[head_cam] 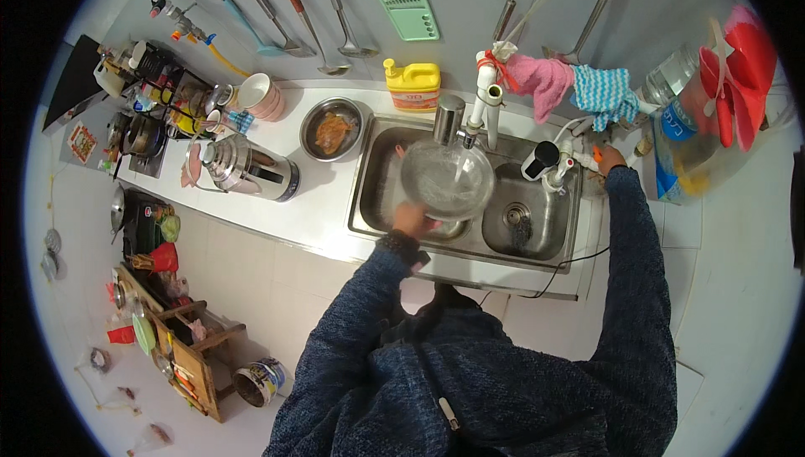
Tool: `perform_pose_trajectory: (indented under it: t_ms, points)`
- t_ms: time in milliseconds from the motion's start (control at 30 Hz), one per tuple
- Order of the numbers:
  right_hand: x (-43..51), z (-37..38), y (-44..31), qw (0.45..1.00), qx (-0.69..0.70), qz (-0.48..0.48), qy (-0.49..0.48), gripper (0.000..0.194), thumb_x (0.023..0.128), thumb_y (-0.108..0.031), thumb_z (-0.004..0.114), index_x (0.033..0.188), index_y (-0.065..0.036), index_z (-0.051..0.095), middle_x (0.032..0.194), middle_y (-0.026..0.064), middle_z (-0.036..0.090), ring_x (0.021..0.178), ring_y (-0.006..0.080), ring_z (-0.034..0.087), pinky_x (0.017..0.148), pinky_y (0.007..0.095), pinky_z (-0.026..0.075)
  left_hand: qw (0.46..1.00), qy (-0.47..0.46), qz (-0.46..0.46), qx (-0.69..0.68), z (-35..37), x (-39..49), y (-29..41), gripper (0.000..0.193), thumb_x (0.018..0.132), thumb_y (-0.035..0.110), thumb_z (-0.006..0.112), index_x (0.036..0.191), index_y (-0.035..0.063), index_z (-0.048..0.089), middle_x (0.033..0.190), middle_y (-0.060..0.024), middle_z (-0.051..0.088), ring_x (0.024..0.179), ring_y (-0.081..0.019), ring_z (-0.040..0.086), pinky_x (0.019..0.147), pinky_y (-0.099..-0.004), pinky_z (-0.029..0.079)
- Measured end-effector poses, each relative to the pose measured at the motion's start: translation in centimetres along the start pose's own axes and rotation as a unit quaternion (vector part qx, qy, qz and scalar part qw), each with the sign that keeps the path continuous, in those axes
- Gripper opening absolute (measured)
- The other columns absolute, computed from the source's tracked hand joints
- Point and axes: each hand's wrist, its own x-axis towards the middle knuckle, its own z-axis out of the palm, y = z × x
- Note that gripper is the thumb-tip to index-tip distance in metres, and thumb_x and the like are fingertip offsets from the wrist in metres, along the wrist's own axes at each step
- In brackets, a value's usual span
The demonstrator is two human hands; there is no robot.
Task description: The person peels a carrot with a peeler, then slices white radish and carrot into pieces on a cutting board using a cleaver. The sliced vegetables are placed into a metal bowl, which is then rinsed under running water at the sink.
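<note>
My left hand [412, 220], slightly blurred, grips the near rim of a round metal basin [434, 183] with water in it. The basin is over the larger bowl of a stainless steel double sink [377, 196], under a metal tap [468, 137] from which water runs. Off to the right, the fingers of my right hand [611, 160] are on an orange valve handle [597, 154] on white pipework. Between the hands is the smaller sink bowl [544, 221] with a drain, and a black-and-white tap fitting [539, 160] above it.
A steel bowl with raw meat [333, 132], a metal thermos [258, 171] and a yellow detergent jug [412, 86] stand left of and behind the sink. Pink [541, 89] and blue-striped cloths [605, 95] hang on a pipe. A black cable [566, 265] crosses the counter edge.
</note>
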Motion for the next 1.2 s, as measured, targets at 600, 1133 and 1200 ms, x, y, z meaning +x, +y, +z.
perform_pose_trajectory:
  t_ms: [600, 1133, 1200]
  points:
    - [1.1, 0.7, -1.7, 0.991, -0.115, 0.036, 0.056, 0.036, 0.11, -0.034, 0.052, 0.114, -0.009, 0.078, 0.109, 0.0164, 0.077, 0.092, 0.038, 0.073, 0.08, 0.0558, 0.062, 0.998, -0.001, -0.063, 0.019, -2.3, -5.2, -0.5, 0.041, 0.094, -0.001, 0.058, 0.131, -0.0148, 0.052, 0.11, -0.0269, 0.069, 0.083, -0.038, 0.076, 0.069, -0.044, 0.07]
    - [-6.1, 0.0, -2.2, 0.966, 0.172, 0.14, 0.134, 0.085, 0.103, -0.073, 0.038, 0.141, 0.0, 0.063, 0.13, 0.0297, 0.07, 0.12, 0.0499, 0.065, 0.102, 0.0561, 0.052, 0.906, 0.167, -0.124, 0.369, -11.4, -7.1, 20.2, 0.084, 0.091, -0.002, 0.055, 0.168, 0.0079, 0.024, 0.143, -0.0336, 0.059, 0.098, -0.0473, 0.073, 0.083, -0.0528, 0.059]
    - [-12.5, 0.4, -3.7, 0.924, 0.219, 0.123, 0.287, 0.077, 0.105, -0.067, 0.044, 0.14, 0.0, 0.06, 0.113, 0.0313, 0.074, 0.104, 0.051, 0.07, 0.089, 0.0576, 0.055, 0.893, 0.183, -0.095, 0.4, -12.2, -8.0, 20.7, 0.086, 0.09, -0.003, 0.057, 0.169, 0.0088, 0.024, 0.149, -0.0331, 0.054, 0.101, -0.0487, 0.072, 0.083, -0.0509, 0.06]
